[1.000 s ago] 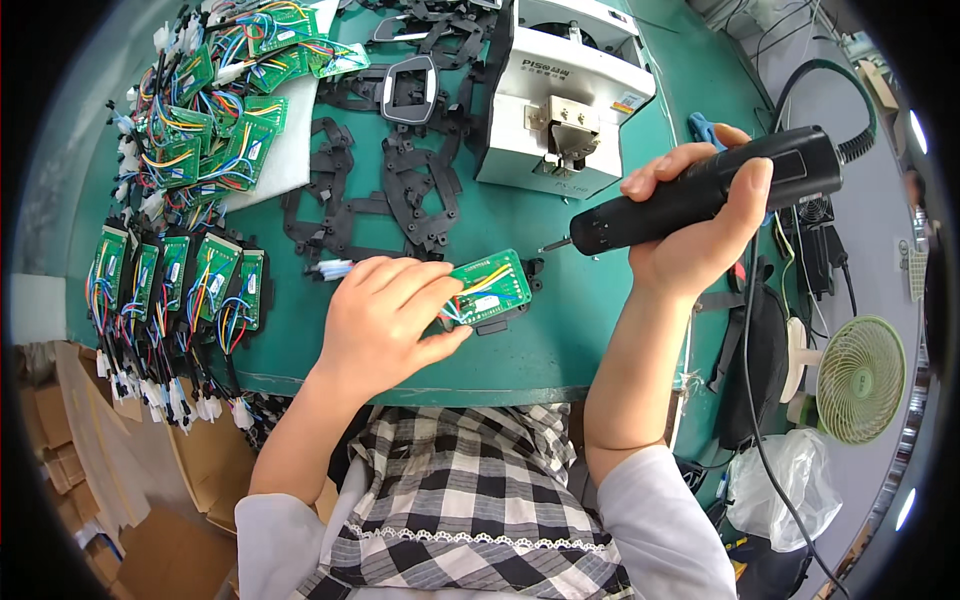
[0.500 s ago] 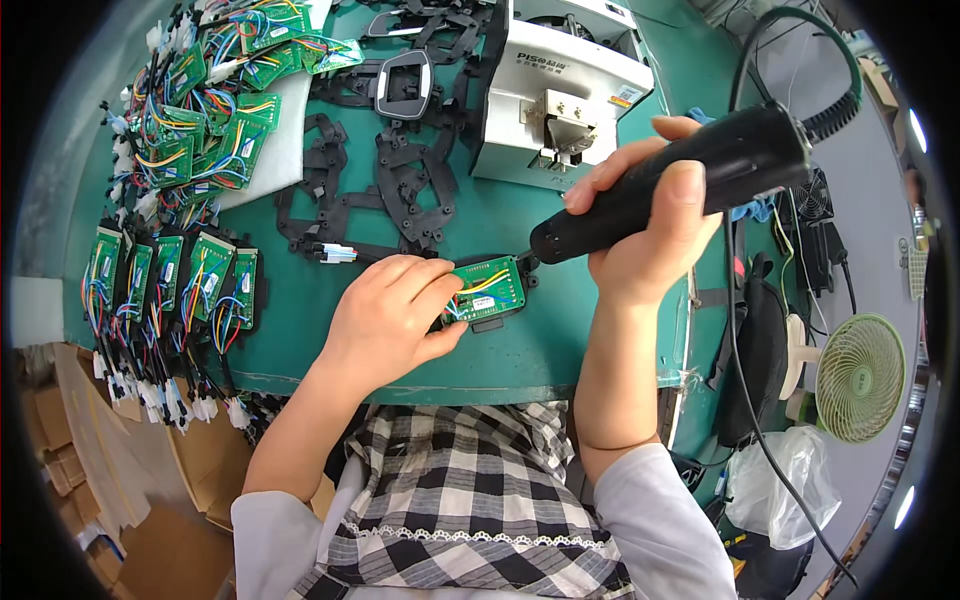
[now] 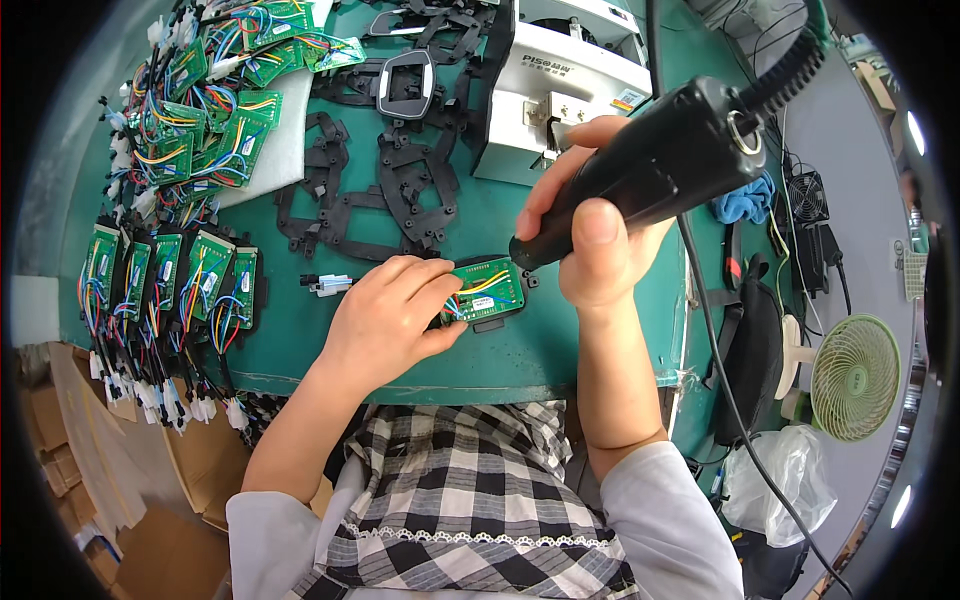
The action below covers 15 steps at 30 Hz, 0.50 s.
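My right hand [image 3: 610,235] is wrapped round a black electric screwdriver [image 3: 645,160] with a coiled cable, tilted so its nose points down and left. That nose is over the upper right corner of a green circuit board [image 3: 490,287]; the tip is hidden, so I cannot tell whether it touches. Yellow and blue wires cross the board, which sits in a black plastic frame on the green table. My left hand [image 3: 395,310] grips the board's left end, fingers on top and thumb at its near edge. White connectors [image 3: 330,285] poke out left of that hand.
A silver and white machine [image 3: 560,85] stands behind the board. Black plastic frames [image 3: 415,190] lie left of it. Wired boards [image 3: 210,150] are heaped at the far left, with several framed boards [image 3: 205,275] lined up nearer. A green fan [image 3: 855,378] is at the right.
The screwdriver and my right hand have shifted left, its nose now nearer the board's upper right corner. The white connectors have moved down slightly. My left hand stays put.
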### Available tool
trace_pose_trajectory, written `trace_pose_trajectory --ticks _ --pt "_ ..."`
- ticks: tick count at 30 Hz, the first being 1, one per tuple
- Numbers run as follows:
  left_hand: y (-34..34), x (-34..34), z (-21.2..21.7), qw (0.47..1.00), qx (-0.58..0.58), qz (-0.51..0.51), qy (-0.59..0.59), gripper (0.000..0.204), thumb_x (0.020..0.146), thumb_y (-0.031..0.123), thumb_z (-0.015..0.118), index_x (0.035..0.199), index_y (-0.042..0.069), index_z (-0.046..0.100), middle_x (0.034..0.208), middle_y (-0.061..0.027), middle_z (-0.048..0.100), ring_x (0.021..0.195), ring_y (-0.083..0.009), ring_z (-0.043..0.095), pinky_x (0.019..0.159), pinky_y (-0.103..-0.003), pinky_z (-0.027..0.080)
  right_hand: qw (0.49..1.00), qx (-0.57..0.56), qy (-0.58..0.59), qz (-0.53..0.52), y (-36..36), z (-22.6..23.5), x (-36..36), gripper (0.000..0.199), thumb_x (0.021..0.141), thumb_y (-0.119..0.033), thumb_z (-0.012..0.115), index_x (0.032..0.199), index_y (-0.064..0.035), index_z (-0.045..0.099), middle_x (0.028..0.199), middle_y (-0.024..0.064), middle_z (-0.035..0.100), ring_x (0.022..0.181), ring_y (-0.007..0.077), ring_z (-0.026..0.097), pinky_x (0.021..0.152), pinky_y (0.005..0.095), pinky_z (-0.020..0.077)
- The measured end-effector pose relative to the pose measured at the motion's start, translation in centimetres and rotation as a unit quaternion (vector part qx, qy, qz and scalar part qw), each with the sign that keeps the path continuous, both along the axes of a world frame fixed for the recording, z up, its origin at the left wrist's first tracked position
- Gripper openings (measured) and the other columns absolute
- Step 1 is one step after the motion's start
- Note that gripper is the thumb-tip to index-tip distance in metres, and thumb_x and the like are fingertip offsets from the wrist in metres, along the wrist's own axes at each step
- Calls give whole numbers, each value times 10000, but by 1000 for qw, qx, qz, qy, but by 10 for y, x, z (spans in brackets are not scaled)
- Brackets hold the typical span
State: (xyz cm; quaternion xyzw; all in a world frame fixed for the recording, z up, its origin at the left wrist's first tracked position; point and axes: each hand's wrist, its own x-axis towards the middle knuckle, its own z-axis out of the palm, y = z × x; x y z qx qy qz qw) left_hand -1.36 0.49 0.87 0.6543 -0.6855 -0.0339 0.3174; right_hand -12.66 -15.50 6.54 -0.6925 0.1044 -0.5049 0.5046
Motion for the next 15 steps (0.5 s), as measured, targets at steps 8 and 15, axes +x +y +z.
trace_pose_trajectory --ticks 8,15 --pt "-1 5 0 999 12 -14 29 444 600 163 805 995 39 645 1071 -91 635 948 -286 601 808 -379 512 995 54 -11 -78 -14 9 -9 612 879 -520 538 1073 51 434 573 119 558 431 180 536 402 270 420" --pt "0 3 8 996 56 60 19 589 553 240 845 1067 70 614 1016 -76 587 944 -281 554 817 -390 442 975 -104 -77 -181 -55 65 2 668 884 -543 540 1074 83 408 602 154 555 464 230 570 458 326 485"
